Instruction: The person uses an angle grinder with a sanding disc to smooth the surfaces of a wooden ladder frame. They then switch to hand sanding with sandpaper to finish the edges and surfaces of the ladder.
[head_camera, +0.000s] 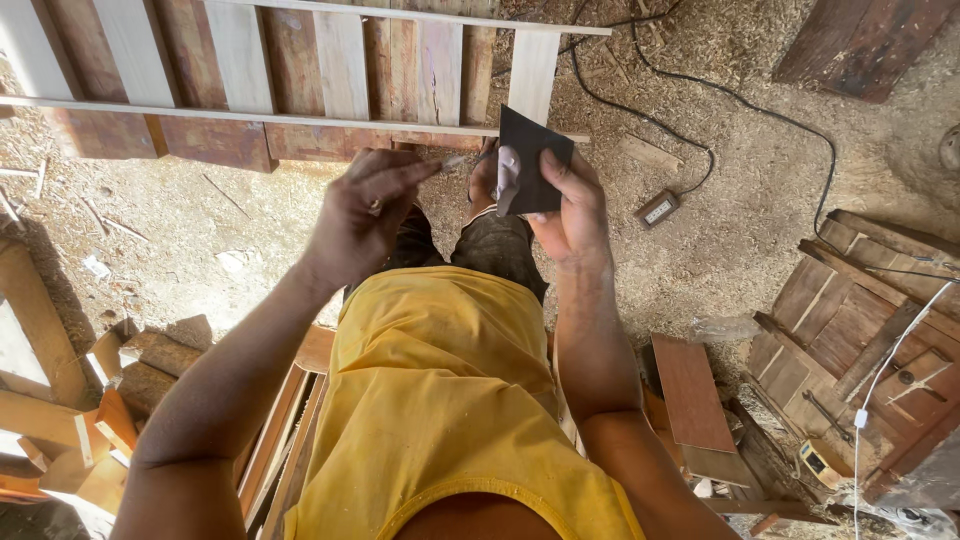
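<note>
As R hand (572, 215) grips dark sandpaper sheet (532, 160) — L hand (362, 215) pinches sm. piece

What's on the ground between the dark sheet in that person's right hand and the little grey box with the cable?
Only sawdust-strewn floor: in the head view, nothing lies between the dark sheet held by the right hand and the grey box.

Sawdust and shavings cover the floor (760, 230) in daylight. A slatted wooden frame (300, 70) lies ahead, a black cable (700, 95) trails past, and offcuts (90, 420) pile at both sides
</note>
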